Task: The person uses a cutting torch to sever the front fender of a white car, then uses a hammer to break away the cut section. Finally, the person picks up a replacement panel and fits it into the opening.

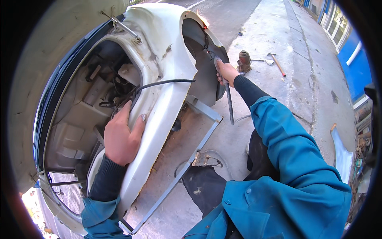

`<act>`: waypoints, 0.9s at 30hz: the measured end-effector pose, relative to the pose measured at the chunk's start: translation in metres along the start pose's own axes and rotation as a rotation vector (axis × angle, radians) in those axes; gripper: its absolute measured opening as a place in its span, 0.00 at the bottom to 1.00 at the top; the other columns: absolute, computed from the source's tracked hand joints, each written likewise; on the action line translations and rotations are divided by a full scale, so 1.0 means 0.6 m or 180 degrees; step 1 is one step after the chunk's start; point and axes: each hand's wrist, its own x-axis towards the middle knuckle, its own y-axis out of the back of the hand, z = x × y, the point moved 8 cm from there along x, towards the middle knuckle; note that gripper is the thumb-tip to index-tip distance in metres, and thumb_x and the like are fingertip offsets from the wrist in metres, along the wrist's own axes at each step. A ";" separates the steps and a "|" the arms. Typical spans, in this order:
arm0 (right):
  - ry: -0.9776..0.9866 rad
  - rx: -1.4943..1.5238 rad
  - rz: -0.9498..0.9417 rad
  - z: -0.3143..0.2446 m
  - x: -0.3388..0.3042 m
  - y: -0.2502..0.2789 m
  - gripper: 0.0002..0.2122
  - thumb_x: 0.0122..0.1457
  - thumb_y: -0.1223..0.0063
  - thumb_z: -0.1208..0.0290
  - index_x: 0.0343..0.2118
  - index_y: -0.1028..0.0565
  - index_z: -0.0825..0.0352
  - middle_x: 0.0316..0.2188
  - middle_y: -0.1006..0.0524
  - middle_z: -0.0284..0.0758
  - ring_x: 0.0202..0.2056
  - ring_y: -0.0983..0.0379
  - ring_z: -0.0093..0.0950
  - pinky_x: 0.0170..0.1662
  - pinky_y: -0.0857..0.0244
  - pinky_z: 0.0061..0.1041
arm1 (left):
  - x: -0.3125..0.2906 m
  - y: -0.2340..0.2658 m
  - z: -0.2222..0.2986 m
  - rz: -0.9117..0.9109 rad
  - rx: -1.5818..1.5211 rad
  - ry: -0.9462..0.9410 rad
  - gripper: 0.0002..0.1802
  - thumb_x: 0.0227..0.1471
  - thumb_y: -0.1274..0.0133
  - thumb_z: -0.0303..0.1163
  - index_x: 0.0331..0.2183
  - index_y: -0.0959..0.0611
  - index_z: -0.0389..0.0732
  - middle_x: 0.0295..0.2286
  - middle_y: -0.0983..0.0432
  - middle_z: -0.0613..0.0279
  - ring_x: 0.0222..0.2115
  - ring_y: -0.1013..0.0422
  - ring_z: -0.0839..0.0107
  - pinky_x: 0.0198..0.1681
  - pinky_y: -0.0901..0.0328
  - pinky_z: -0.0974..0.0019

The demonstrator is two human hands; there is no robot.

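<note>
The white car body (159, 51) lies at the left, its rear compartment uncovered and its lower edge cut ragged. My left hand (124, 137) rests on the rim of that opening, thumb and fingers apart; some fingertips are hidden inside. Beside it, a black cable (165, 82) runs out of the opening across the white panel. My right hand (225, 73) is wrapped round a grey-handled tool (217, 62) at the dark wheel-arch lining (201, 65). Below the fist hangs a dark rod or hose (230, 104). The tool's working end is too small to make out.
An orange glow (205, 27) shows at the arch's far edge. On the concrete stand a rusty bottle jack (244, 61) and a hammer (277, 65). A metal frame (187, 167) borders the cut edge near my knees, with a clamp-like metal piece (207, 159) alongside.
</note>
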 end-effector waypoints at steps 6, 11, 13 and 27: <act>0.0112 0.0080 -0.0006 0.009 0.096 -0.028 0.27 0.74 0.56 0.41 0.37 0.30 0.68 0.25 0.29 0.34 0.19 0.31 0.26 0.21 0.33 0.31 | 0.003 0.000 0.007 -0.0026 -0.0057 0.0050 0.33 0.59 0.41 0.37 0.58 0.22 0.21 0.47 0.20 0.25 0.49 0.20 0.36 0.58 0.30 0.51; 0.0157 0.0083 0.0192 0.014 0.141 -0.034 0.30 0.75 0.58 0.42 0.30 0.28 0.69 0.21 0.30 0.36 0.17 0.31 0.30 0.21 0.32 0.35 | 0.007 0.000 0.009 -0.0061 -0.0094 0.0104 0.33 0.58 0.41 0.35 0.58 0.22 0.20 0.47 0.19 0.26 0.48 0.20 0.36 0.58 0.29 0.51; 0.0062 0.0204 0.0154 0.022 0.153 -0.037 0.29 0.75 0.58 0.42 0.31 0.29 0.69 0.21 0.30 0.36 0.17 0.31 0.30 0.21 0.32 0.35 | 0.006 0.001 0.010 -0.0083 -0.0141 0.0153 0.32 0.58 0.41 0.34 0.58 0.22 0.20 0.47 0.19 0.26 0.48 0.20 0.37 0.57 0.29 0.51; -0.0085 -0.0041 -0.0113 0.016 0.177 -0.014 0.26 0.75 0.57 0.41 0.40 0.28 0.66 0.25 0.30 0.33 0.20 0.33 0.26 0.21 0.33 0.32 | 0.005 -0.001 0.009 -0.0113 -0.0132 0.0135 0.33 0.58 0.40 0.33 0.59 0.23 0.19 0.48 0.20 0.25 0.49 0.19 0.37 0.58 0.29 0.52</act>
